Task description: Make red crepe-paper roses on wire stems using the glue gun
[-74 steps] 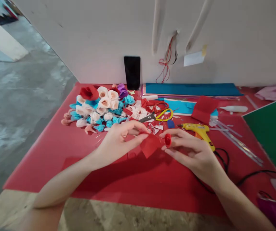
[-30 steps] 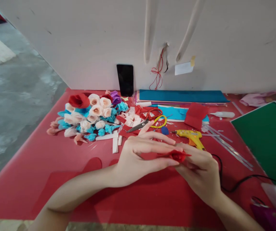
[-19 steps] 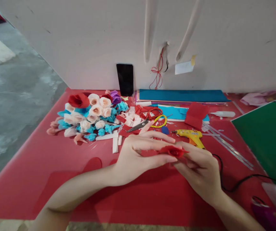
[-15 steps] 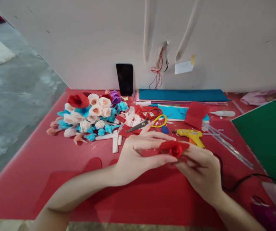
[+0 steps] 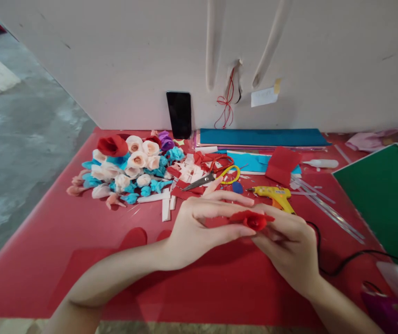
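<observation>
A small red paper flower (image 5: 255, 221) with a rolled centre is held between my two hands above the table. My left hand (image 5: 199, 229) pinches its left side between thumb and fingers, the other fingers stretched out behind. From the right, my right hand (image 5: 287, 241) grips the flower, its fingers curled and partly hiding the lower part. Just behind the hands lie scissors (image 5: 212, 177) with a red and a yellow handle loop, and a yellow glue gun (image 5: 273, 195). Red paper pieces (image 5: 133, 239) lie on the table near my left forearm.
Finished paper flowers (image 5: 138, 160) in white, blue, red and purple are heaped at the back left. A phone (image 5: 180, 114) leans on the wall. Folded blue paper (image 5: 261, 137), a white bottle (image 5: 322, 163), clear glue sticks (image 5: 334, 215) and a green board (image 5: 382, 199) lie towards the right.
The red flower has tilted and turned slightly between my fingers, its rolled centre now looking wider and its outer petal flatter. Both hands stay almost in the same place.
</observation>
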A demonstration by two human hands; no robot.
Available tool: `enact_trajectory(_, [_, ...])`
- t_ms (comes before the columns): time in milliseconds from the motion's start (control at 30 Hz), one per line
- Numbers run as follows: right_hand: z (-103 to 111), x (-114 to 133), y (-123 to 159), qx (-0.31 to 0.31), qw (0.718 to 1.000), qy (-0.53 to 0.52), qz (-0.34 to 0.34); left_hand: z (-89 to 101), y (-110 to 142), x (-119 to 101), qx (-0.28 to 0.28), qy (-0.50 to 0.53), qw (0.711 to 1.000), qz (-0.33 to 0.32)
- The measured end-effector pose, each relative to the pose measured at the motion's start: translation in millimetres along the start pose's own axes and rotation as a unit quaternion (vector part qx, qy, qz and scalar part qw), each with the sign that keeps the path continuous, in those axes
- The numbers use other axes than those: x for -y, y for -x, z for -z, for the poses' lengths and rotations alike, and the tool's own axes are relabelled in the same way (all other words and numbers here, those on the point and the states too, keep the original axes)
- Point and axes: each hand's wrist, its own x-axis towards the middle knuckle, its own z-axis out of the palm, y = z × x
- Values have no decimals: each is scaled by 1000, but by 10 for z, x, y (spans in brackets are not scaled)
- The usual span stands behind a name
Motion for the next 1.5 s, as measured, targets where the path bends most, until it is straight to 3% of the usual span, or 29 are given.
enact_trajectory(300, [27, -38, 49, -10, 999, -36, -33, 18, -44, 0, 1, 32, 999, -13])
enact_trajectory(533, [62, -24, 32, 35, 997, -45, -46, -7, -42, 3, -7, 68, 997, 47])
enact_trajectory(967, [44, 16, -4, -3, 996, -40, -85, 10, -29, 35, 19, 49, 994, 98])
enact_trajectory(1167, [43, 20, -7, 5, 989, -83, -122, 75, -15, 43, 55, 91, 990, 91])
enact_trajectory(1500, [53, 7, 28, 15, 981, -143, -133, 36, -61, -43, 35, -28, 998, 40])
